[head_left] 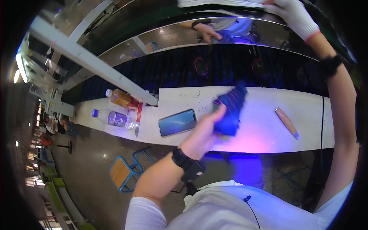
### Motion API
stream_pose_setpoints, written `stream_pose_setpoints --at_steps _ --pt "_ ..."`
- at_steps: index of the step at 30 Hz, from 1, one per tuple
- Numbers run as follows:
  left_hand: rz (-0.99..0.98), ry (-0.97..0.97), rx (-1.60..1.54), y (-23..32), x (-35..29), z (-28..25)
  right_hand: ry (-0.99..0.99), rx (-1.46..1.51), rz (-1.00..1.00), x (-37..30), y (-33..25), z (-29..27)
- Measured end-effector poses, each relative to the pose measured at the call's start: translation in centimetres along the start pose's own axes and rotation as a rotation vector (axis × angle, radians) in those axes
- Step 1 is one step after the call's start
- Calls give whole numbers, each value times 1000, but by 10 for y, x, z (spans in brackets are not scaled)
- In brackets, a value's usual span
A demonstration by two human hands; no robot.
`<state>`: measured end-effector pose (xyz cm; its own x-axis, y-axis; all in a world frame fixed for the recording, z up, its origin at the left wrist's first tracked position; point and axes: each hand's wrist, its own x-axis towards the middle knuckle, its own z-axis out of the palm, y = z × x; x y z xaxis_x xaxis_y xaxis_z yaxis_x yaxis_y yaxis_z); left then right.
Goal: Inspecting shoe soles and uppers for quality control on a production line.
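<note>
My left hand [209, 128], bare with a black band at the wrist, is closed on a dark blue piece that looks like a shoe upper [231, 109]. Thin pale lines run across it, and motion blurs its outline. It is held above the white ledge, tilted up toward the far side. My right hand [293, 17], in a white knit glove with a red cuff edge, reaches far up at the top right. Its fingers are next to a pale edge [226, 3] and are partly cut off and blurred, so their grip cannot be made out.
On the white ledge [260, 99] lie a phone [177, 122], a wood-handled tool [286, 122], a knife with a red handle [138, 119], a clear bottle [115, 118] and an amber drink bottle [122, 99]. Beyond runs a dark roller conveyor [168, 65]. A grey metal beam [92, 59] slants across the left.
</note>
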<state>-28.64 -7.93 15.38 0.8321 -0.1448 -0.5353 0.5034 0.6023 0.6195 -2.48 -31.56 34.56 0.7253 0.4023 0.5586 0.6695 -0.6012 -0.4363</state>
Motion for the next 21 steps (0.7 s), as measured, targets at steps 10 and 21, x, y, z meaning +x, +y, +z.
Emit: stream_pose_setpoints --at_steps 10,21 --pt "1132 416 1514 -51 5 -10 550 566 -72 -231 -16 -95" --pt "662 134 1689 -38 49 61 54 678 412 -341 -37 -2"
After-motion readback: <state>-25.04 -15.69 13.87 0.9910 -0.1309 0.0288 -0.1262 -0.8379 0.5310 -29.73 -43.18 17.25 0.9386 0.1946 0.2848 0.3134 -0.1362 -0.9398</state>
